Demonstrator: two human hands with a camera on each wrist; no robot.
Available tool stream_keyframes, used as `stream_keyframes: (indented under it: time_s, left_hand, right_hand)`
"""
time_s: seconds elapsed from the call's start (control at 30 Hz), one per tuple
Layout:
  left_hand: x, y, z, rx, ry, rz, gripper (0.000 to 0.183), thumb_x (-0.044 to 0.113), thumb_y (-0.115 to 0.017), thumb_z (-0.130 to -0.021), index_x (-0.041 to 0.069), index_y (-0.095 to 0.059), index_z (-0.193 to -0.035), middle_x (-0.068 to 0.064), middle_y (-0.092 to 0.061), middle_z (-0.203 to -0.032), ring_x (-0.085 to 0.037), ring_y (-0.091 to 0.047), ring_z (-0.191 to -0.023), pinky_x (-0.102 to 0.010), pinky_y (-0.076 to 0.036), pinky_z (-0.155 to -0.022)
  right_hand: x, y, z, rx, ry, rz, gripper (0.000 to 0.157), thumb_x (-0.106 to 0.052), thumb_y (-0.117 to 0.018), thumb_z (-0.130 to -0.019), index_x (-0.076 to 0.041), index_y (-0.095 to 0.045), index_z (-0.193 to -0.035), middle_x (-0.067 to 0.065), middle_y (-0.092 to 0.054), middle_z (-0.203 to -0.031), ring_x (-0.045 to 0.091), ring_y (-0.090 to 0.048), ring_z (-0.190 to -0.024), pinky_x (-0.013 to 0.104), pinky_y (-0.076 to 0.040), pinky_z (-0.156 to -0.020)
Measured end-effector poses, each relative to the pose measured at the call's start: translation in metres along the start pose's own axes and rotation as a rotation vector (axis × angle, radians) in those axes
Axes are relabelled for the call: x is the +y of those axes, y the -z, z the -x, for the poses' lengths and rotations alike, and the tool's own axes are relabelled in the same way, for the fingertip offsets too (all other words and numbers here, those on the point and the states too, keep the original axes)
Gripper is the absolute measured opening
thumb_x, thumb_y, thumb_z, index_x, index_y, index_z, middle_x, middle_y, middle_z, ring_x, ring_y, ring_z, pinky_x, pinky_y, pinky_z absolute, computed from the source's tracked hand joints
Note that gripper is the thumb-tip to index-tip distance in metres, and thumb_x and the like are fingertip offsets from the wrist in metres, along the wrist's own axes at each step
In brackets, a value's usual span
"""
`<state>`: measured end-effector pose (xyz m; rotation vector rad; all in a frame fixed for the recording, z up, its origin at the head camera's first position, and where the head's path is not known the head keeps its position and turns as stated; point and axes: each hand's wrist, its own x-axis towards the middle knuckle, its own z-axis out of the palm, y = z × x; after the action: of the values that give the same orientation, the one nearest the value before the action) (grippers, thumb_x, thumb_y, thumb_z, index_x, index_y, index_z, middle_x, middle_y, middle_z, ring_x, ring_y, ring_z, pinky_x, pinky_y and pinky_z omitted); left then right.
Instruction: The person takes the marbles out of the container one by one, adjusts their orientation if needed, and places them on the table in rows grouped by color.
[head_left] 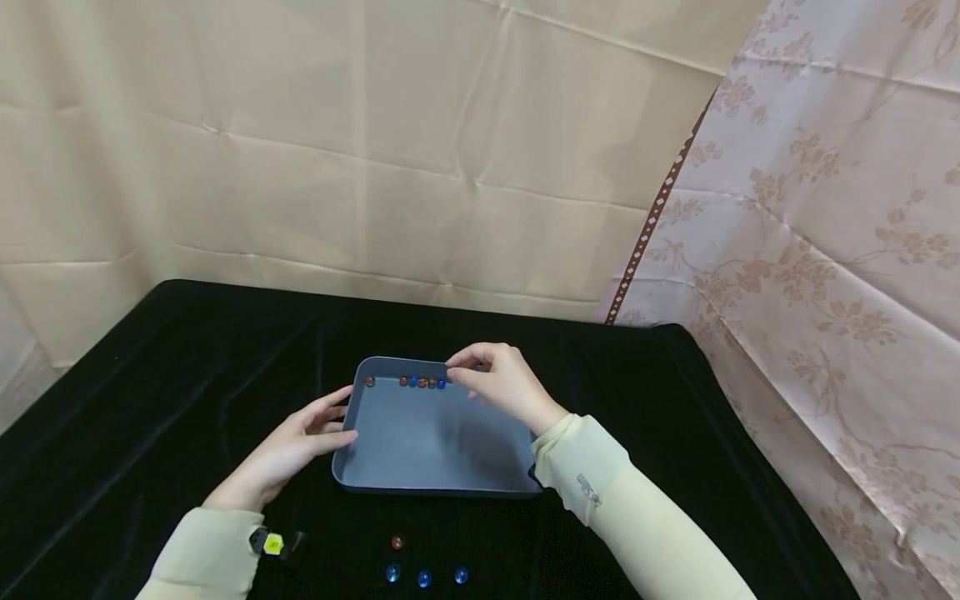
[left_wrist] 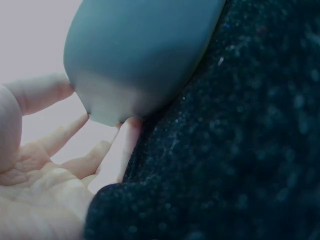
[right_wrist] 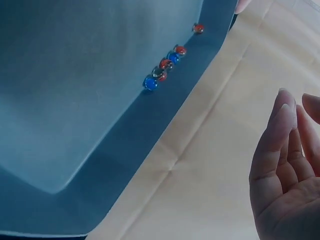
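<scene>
Rectangular tray (head_left: 412, 450) lies on black cloth (head_left: 187, 375), the left hand (head_left: 288, 446) spread against its left side, the right hand (head_left: 504, 381) at its far rim, fingertips close together; whether they hold anything I cannot tell. Glass marbles (head_left: 422, 382) along its far wall suggest row-building; next probably calls for pinching a loose blue marble (head_left: 424, 578) in front of it.

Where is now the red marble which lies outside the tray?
In the head view, the red marble lies left of centre on the black cloth, between the near edge of the tray and the leftmost loose blue marble.
</scene>
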<state>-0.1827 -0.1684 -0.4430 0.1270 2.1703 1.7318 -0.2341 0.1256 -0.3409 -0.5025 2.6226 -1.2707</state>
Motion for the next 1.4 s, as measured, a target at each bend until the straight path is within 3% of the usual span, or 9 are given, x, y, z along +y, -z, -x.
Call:
stream_keyframes:
  time_s: [0.13, 0.3, 0.53, 0.7, 0.83, 1.07, 1.4]
  left_hand:
    - [0.0, 0.0, 0.0, -0.003, 0.001, 0.002, 0.075, 0.027, -0.06, -0.098, 0.014, -0.018, -0.159, -0.028, -0.032, -0.154, -0.039, -0.049, -0.132, -0.062, -0.039, -0.109]
    - [0.0, 0.001, 0.0, -0.008, 0.001, 0.002, 0.075, 0.026, -0.06, -0.098, 0.014, -0.017, -0.159, -0.028, -0.032, -0.154, -0.04, -0.049, -0.132, -0.061, -0.04, -0.108]
    - [-0.001, 0.002, -0.001, -0.015, 0.013, 0.009, 0.076, 0.026, -0.059, -0.098, 0.015, -0.016, -0.159, -0.029, -0.031, -0.155, -0.04, -0.048, -0.133, -0.06, -0.041, -0.108]
    - [0.0, 0.002, -0.001, -0.016, 0.01, 0.016, 0.075, 0.026, -0.059, -0.098, 0.015, -0.017, -0.159, -0.028, -0.031, -0.154, -0.039, -0.049, -0.132, -0.06, -0.041, -0.108]
    - [0.001, 0.001, -0.001, -0.013, 0.008, 0.011, 0.074, 0.026, -0.059, -0.099, 0.015, -0.018, -0.159, -0.028, -0.031, -0.154, -0.039, -0.049, -0.132, -0.06, -0.041, -0.108]
    - [0.001, 0.001, -0.001, -0.007, 0.003, 0.009, 0.075, 0.025, -0.06, -0.098, 0.015, -0.018, -0.159, -0.028, -0.032, -0.154, -0.04, -0.048, -0.132, -0.061, -0.039, -0.109]
    - [0.0, 0.001, -0.001, -0.012, 0.003, 0.014, 0.075, 0.026, -0.06, -0.098, 0.015, -0.018, -0.159, -0.028, -0.032, -0.154, -0.039, -0.049, -0.132, -0.06, -0.041, -0.108]
  right_hand:
    - [0.002, -0.001, -0.005, 0.015, -0.008, -0.022, 0.025, -0.024, -0.066, -0.095, -0.009, -0.072, -0.113, 0.009, -0.074, -0.097, 0.037, -0.068, -0.081, 0.041, -0.058, -0.065]
    - [0.006, -0.003, -0.012, 0.03, -0.006, -0.033, 0.025, -0.023, -0.066, -0.095, -0.007, -0.072, -0.114, 0.009, -0.075, -0.097, 0.037, -0.068, -0.08, 0.028, -0.055, -0.059]
    - [0.012, -0.007, -0.022, 0.022, -0.012, -0.073, 0.021, -0.021, -0.066, -0.095, -0.009, -0.073, -0.11, 0.01, -0.075, -0.098, 0.02, -0.067, -0.07, 0.039, -0.059, -0.064]
    - [0.016, -0.011, -0.028, 0.021, -0.028, -0.099, 0.02, -0.02, -0.067, -0.094, -0.008, -0.073, -0.109, 0.011, -0.075, -0.096, 0.012, -0.064, -0.064, 0.037, -0.059, -0.061]
    - [0.02, -0.014, -0.033, 0.016, -0.05, -0.111, 0.021, -0.021, -0.067, -0.094, -0.008, -0.073, -0.11, 0.01, -0.075, -0.095, 0.012, -0.064, -0.064, 0.038, -0.06, -0.062]
    - [0.027, -0.019, -0.04, 0.016, -0.069, -0.115, 0.024, -0.021, -0.066, -0.095, -0.005, -0.072, -0.112, 0.011, -0.074, -0.096, 0.013, -0.065, -0.065, 0.025, -0.056, -0.057]
    - [0.036, -0.027, -0.045, 0.01, -0.108, -0.105, 0.024, -0.022, -0.065, -0.095, -0.005, -0.072, -0.112, 0.011, -0.075, -0.1, 0.014, -0.065, -0.066, 0.025, -0.055, -0.058]
